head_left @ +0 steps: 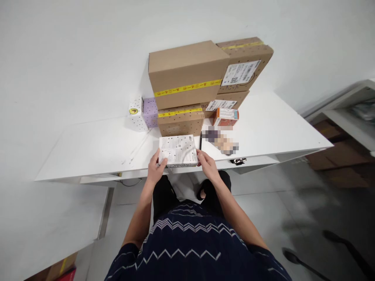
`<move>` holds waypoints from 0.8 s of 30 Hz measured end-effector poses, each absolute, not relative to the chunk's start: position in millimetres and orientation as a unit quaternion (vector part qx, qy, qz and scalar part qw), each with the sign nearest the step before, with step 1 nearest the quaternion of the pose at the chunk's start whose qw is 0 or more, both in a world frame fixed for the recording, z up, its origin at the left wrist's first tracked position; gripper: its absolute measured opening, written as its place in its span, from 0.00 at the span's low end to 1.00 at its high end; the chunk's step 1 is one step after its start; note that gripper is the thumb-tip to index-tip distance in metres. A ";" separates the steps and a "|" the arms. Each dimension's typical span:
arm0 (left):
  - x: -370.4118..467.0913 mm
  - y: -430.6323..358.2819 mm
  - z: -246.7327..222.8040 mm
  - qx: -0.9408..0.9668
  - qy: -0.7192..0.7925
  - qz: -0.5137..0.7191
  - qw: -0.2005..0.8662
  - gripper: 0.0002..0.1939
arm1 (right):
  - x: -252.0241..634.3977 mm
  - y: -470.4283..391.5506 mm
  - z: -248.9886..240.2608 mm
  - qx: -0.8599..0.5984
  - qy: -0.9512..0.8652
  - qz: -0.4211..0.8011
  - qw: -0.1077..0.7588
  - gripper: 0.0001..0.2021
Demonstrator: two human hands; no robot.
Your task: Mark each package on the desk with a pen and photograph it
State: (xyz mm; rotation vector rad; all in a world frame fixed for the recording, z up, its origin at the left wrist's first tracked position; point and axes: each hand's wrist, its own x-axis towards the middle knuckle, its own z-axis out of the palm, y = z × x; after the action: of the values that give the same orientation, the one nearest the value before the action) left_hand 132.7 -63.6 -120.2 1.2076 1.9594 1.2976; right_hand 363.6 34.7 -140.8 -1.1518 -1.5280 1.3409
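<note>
A flat white box (178, 150) with dark specks, printed text and a barcode lies at the front edge of the white table (96, 148). My left hand (156, 167) grips its left side, thumb on the top near the front corner. At the right end, my right hand (207, 164) holds the box with its fingers round the front corner. Just behind it stands a small brown carton (181, 124) with yellow tape. The undersides of both hands are hidden.
Larger cartons (187, 74) are stacked against the wall. A white avocado box (137, 117) and a purple box (150, 112) stand left. To the right are an orange-and-white box (226, 118), a pixelated item (222, 141) and a dark thin object (200, 140).
</note>
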 end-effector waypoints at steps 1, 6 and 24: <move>133.3 -62.7 -120.4 0.446 0.718 0.474 0.247 0.36 | 365.6 42.0 -141.5 -0.456 -0.619 0.517 0.376 0.26; 137.0 -60.0 -122.0 0.438 0.723 0.472 0.251 0.37 | 362.8 89.1 -140.7 -0.552 -0.726 0.321 0.256 0.18; 149.5 -57.3 -137.1 0.484 0.720 0.464 0.179 0.32 | 410.6 83.8 -130.8 -0.450 -0.550 0.519 0.475 0.14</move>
State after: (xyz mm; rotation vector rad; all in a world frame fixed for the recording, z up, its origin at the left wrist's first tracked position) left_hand 149.5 -57.3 -137.1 1.3674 2.0374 1.3116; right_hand 410.6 83.8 -130.8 -1.1002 -1.3438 1.2687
